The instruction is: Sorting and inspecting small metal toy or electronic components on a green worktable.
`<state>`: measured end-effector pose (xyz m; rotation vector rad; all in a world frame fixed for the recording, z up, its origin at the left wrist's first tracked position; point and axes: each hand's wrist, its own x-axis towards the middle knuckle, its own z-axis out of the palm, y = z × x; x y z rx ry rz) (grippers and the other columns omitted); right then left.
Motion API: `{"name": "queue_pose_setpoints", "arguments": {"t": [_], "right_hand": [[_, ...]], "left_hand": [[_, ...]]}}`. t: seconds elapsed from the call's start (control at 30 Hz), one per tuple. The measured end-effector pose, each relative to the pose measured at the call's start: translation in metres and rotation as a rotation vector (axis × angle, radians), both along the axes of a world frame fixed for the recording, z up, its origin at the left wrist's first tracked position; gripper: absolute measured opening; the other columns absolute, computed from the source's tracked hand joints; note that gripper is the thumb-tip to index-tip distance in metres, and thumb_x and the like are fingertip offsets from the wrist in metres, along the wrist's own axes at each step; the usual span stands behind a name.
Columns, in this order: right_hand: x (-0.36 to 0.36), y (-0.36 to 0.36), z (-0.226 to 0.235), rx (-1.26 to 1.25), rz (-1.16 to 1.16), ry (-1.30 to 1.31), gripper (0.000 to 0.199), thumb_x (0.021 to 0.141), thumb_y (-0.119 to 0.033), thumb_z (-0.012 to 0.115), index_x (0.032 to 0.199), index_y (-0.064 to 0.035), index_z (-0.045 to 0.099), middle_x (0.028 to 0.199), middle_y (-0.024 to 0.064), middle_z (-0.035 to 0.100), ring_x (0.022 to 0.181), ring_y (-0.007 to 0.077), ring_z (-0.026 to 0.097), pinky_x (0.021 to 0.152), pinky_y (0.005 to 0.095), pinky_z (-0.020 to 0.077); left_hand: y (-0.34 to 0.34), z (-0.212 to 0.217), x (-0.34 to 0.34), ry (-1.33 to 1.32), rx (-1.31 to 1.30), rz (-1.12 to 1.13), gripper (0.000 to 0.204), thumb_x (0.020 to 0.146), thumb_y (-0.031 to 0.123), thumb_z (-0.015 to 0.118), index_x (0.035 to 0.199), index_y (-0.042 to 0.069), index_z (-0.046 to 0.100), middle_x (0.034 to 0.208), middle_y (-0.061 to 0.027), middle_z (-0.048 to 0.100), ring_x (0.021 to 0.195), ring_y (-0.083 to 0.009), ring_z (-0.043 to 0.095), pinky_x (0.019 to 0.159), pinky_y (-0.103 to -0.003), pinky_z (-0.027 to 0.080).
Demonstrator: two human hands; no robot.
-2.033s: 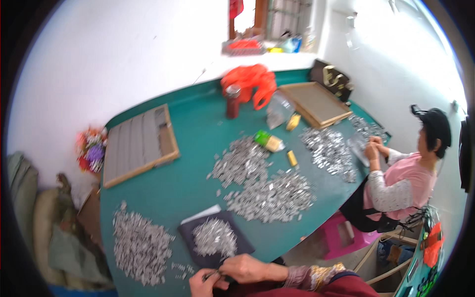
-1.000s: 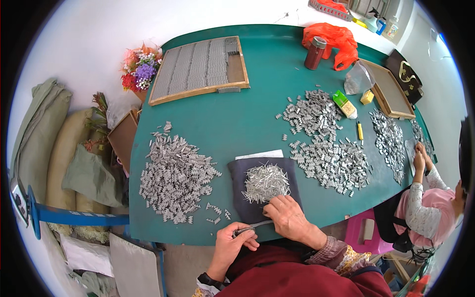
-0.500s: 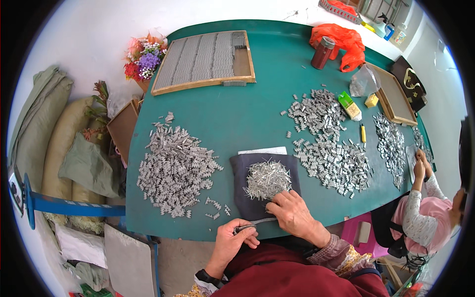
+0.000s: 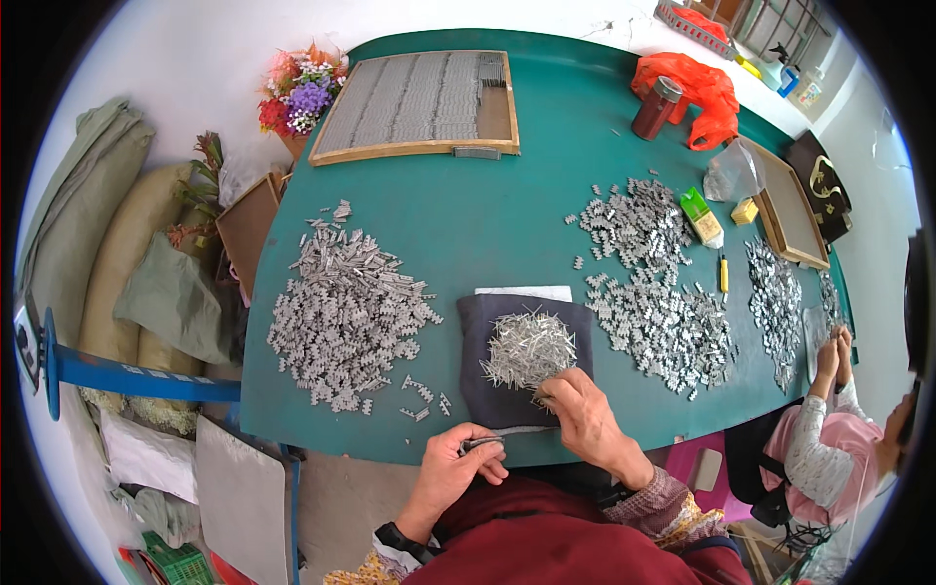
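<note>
- Compared with half a second ago, little differs: my left hand [image 4: 458,466] stays below the table [image 4: 487,224] edge, and my right hand [image 4: 583,417] has crept slightly up onto the pin heap.
- My left hand is closed around a thin grey metal piece [image 4: 483,444], just at the near rim of the table; how it is shaped I cannot make out.
- Left of it lies one big heap of small grey metal parts [image 4: 346,312], with a few strays beside it.
- My right hand rests on the dark cloth [image 4: 487,331], fingers pinched together at the near edge of the pile of thin metal pins [image 4: 528,349]; whether they grip a pin is hidden.
- Further right sit three more heaps of parts; individual pieces are too small to count.
- Two wooden trays are on the table, one far left [image 4: 419,102], one far right [image 4: 785,200].
- At the right rim, another person's hands [image 4: 834,353] are partly cut off.
</note>
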<state>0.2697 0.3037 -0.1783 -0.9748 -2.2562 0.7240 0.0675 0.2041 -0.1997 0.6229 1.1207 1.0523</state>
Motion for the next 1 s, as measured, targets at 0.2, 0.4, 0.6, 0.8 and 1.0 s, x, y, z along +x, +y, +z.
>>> {"name": "queue_pose_setpoints", "arguments": {"t": [0.2, 0.4, 0.6, 0.8, 1.0], "right_hand": [[-0.001, -0.006, 0.011, -0.262, 0.099, 0.116, 0.019, 0.086, 0.006, 0.059, 0.103, -0.0026, 0.064, 0.089, 0.0136, 0.056, 0.084, 0.0318, 0.059, 0.070, 0.0387, 0.0498], [-0.006, -0.013, 0.017, -0.297, 0.143, 0.098, 0.017, 0.088, 0.005, 0.059, 0.103, -0.0014, 0.064, 0.090, 0.0137, 0.057, 0.085, 0.0309, 0.060, 0.071, 0.0383, 0.0505], [-0.010, -0.015, 0.016, -0.222, 0.183, 0.080, 0.019, 0.083, 0.005, 0.063, 0.102, 0.0010, 0.061, 0.088, 0.0141, 0.057, 0.084, 0.0332, 0.058, 0.071, 0.0408, 0.0496], [-0.014, -0.015, 0.014, -0.177, 0.219, 0.072, 0.024, 0.079, 0.008, 0.062, 0.101, 0.0011, 0.059, 0.086, 0.0147, 0.056, 0.082, 0.0345, 0.056, 0.071, 0.0423, 0.0477], [-0.014, -0.014, 0.013, -0.166, 0.232, 0.064, 0.024, 0.078, 0.008, 0.061, 0.100, 0.0008, 0.058, 0.086, 0.0141, 0.057, 0.082, 0.0339, 0.056, 0.070, 0.0416, 0.0473]], "left_hand": [[0.007, 0.007, 0.007, 0.070, 0.030, -0.054, 0.011, 0.093, 0.003, 0.062, 0.097, -0.007, 0.062, 0.080, -0.0127, 0.067, 0.066, -0.0197, 0.070, 0.057, -0.029, 0.059], [0.005, 0.004, 0.008, 0.154, 0.077, -0.085, 0.010, 0.093, 0.003, 0.063, 0.097, -0.006, 0.063, 0.078, -0.0111, 0.067, 0.066, -0.0173, 0.070, 0.057, -0.028, 0.059], [0.006, 0.003, 0.009, 0.194, 0.104, -0.102, 0.011, 0.092, 0.001, 0.063, 0.099, -0.006, 0.064, 0.076, -0.0104, 0.068, 0.066, -0.0156, 0.069, 0.057, -0.027, 0.058], [0.007, 0.005, 0.010, 0.215, 0.093, -0.120, 0.011, 0.091, 0.000, 0.064, 0.100, -0.005, 0.065, 0.076, -0.0101, 0.068, 0.066, -0.0147, 0.068, 0.057, -0.026, 0.058], [0.005, 0.005, 0.010, 0.245, 0.100, -0.130, 0.008, 0.091, 0.001, 0.063, 0.098, -0.003, 0.066, 0.079, -0.0081, 0.067, 0.064, -0.0116, 0.067, 0.055, -0.025, 0.055]]}}
